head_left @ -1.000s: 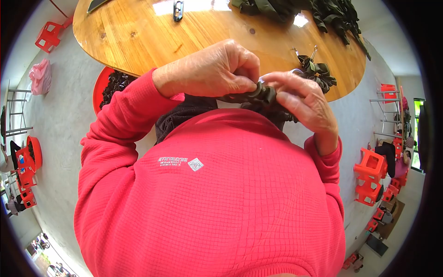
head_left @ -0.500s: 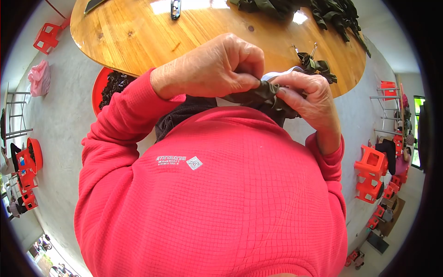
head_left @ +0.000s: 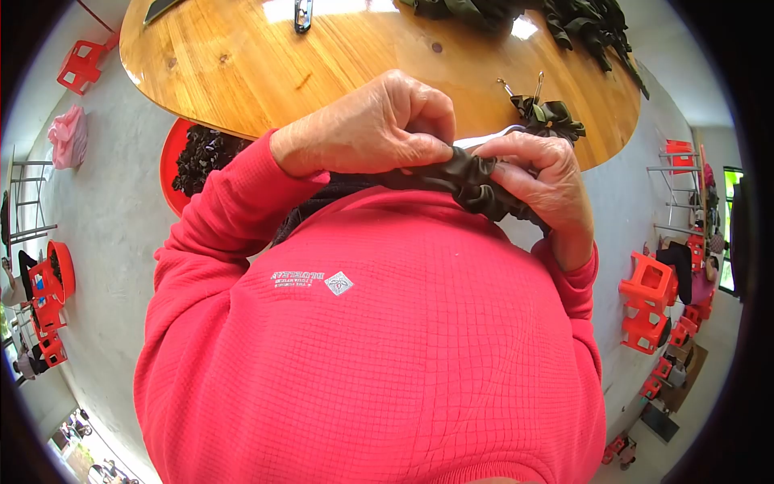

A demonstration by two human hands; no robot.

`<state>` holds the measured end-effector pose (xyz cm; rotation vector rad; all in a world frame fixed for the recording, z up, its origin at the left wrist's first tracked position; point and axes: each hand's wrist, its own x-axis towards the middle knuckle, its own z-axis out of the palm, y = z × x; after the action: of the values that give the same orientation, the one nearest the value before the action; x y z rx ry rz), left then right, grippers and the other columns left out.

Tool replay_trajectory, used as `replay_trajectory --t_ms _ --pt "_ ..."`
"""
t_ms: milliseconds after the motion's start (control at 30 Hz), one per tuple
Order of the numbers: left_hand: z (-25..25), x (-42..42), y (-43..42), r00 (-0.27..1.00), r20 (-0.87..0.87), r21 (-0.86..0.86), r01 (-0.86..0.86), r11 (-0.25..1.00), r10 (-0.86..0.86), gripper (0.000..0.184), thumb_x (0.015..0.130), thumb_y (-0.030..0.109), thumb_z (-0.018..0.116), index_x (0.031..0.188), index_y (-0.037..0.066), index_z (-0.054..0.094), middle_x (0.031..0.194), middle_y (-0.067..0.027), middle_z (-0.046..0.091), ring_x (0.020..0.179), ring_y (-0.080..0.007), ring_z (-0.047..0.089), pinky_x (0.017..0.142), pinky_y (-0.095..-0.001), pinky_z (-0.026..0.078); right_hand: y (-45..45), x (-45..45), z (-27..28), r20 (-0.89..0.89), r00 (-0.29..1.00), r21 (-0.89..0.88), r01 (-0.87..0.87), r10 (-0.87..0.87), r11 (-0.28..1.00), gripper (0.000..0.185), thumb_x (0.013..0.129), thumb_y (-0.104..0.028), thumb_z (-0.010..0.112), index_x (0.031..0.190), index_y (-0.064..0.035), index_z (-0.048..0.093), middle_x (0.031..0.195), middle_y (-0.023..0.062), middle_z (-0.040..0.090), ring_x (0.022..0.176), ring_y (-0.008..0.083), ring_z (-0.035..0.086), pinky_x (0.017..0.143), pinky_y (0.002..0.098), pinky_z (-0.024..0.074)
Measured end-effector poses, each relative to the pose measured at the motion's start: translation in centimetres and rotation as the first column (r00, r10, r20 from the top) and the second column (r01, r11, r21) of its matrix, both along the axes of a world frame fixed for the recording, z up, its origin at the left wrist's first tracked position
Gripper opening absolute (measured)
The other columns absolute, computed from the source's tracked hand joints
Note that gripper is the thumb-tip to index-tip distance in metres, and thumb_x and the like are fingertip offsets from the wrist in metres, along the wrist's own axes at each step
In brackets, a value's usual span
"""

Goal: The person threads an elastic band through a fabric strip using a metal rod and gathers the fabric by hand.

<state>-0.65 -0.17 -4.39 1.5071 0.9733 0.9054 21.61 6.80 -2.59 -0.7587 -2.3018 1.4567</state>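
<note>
My left hand [head_left: 385, 123] is closed in a pinch at the left end of a dark olive, gathered fabric tube [head_left: 463, 175]. Wrapped over its right part, the fingers of my right hand [head_left: 538, 171] are closed on the same tube, which hangs in bunched folds just in front of my body. A white band [head_left: 489, 139] that looks like elastic shows behind it, between the hands; where its ends go is hidden. Just beyond my right hand, a small gathered piece of olive fabric [head_left: 552, 119] lies on the table with thin metal pieces attached.
The round wooden table [head_left: 242, 68] carries a dark fabric pile [head_left: 580, 28] and a small black-framed object [head_left: 303, 14]. Beneath its left edge stands a red basin [head_left: 171, 165] with dark pieces inside. Red stools [head_left: 647, 282] and seated people are at the sides.
The fabric tube now lies more stretched out between my hands, with more bunched folds showing below my right fingers. My left hand has lowered slightly.
</note>
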Motion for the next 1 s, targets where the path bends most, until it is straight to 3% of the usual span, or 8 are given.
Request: replay_trajectory --t_ms 167,367,467,567,633,733,867,1000 --pt "0.1 0.4 0.4 0.993 -0.112 0.090 0.044 0.995 -0.033 0.003 0.079 0.003 0.061 0.079 0.000 0.059 0.067 0.0020 0.055 0.062 -0.0021 0.047 0.054 -0.0183 0.040 -0.5 -1.0 -1.4 -0.038 0.999 0.148 -0.020 0.026 0.989 0.018 0.075 0.004 0.059 0.091 -0.0035 0.064 0.055 -0.0049 0.045 0.052 0.0015 0.039 0.049 0.0173 0.0340" --pt "0.6 1.1 -0.4 0.974 0.177 -0.156 -0.113 0.981 0.140 0.002 0.079 0.001 0.059 0.080 0.000 0.059 0.072 0.0004 0.060 0.061 -0.0030 0.050 0.054 -0.0176 0.041 -1.0 -0.8 -1.7 -0.153 0.984 0.022 0.096 -0.091 0.995 0.014 0.076 0.002 0.060 0.088 -0.0031 0.063 0.054 -0.0044 0.042 0.053 0.0034 0.037 0.052 0.0199 0.0360" --pt "-0.8 1.2 -0.3 0.975 0.218 -0.099 -0.030 0.995 0.051 0.002 0.078 0.001 0.059 0.080 0.000 0.058 0.070 -0.0009 0.059 0.060 -0.0059 0.051 0.055 -0.0198 0.042 -0.8 -0.1 -1.5 -0.070 0.997 0.028 0.019 -0.017 0.999 0.013 0.076 0.001 0.061 0.089 -0.0024 0.062 0.058 -0.0028 0.046 0.053 0.0037 0.039 0.053 0.0204 0.0370" --pt "-1.1 1.0 -0.1 0.996 -0.090 0.276 0.029 0.961 -0.004 0.004 0.077 0.002 0.060 0.081 0.000 0.058 0.067 -0.0035 0.057 0.060 -0.0089 0.051 0.056 -0.0224 0.042 -0.5 0.4 -1.3 0.048 0.997 0.011 -0.062 0.061 0.998 0.015 0.076 0.000 0.061 0.091 -0.0008 0.061 0.075 0.0031 0.059 0.055 0.0051 0.044 0.055 0.0213 0.0395" --pt "-0.6 1.0 -0.2 0.996 -0.085 0.275 0.004 0.961 0.020 0.006 0.076 0.003 0.062 0.080 0.001 0.057 0.066 -0.0057 0.055 0.061 -0.0119 0.052 0.057 -0.0251 0.043 -0.6 0.1 -1.5 -0.006 0.998 -0.038 -0.066 0.066 0.997 0.015 0.077 -0.002 0.061 0.092 -0.0003 0.060 0.083 0.0057 0.062 0.058 0.0071 0.047 0.057 0.0225 0.0412" --pt "-0.1 0.9 -0.2 0.996 -0.084 0.254 -0.014 0.967 0.037 0.006 0.076 0.003 0.062 0.080 0.001 0.057 0.066 -0.0060 0.056 0.061 -0.0125 0.053 0.057 -0.0253 0.043 0.0 -0.1 -1.9 -0.123 0.982 0.206 -0.118 0.146 0.971 0.014 0.081 -0.007 0.059 0.093 0.0002 0.060 0.090 0.0094 0.063 0.065 0.0115 0.052 0.061 0.0250 0.0433" --pt "-0.2 1.5 0.1 0.993 -0.107 0.385 0.005 0.923 0.040 0.006 0.077 0.002 0.061 0.081 0.000 0.058 0.066 -0.0062 0.057 0.062 -0.0123 0.054 0.058 -0.0249 0.044 -0.7 -1.3 -0.8 -0.078 0.979 0.035 -0.184 0.186 0.982 0.017 0.085 -0.015 0.055 0.091 0.0010 0.059 0.080 0.0101 0.058 0.068 0.0170 0.053 0.062 0.0283 0.0433" --pt "0.1 1.3 0.2 0.995 -0.091 0.370 -0.008 0.929 0.045 0.004 0.078 0.000 0.058 0.081 0.000 0.058 0.067 -0.0031 0.058 0.064 -0.0087 0.054 0.058 -0.0223 0.044 -0.4 -1.5 -0.7 0.013 0.973 0.102 -0.229 0.229 0.968 0.017 0.084 -0.015 0.057 0.088 0.0014 0.059 0.072 0.0104 0.053 0.063 0.0170 0.051 0.058 0.0292 0.0413"
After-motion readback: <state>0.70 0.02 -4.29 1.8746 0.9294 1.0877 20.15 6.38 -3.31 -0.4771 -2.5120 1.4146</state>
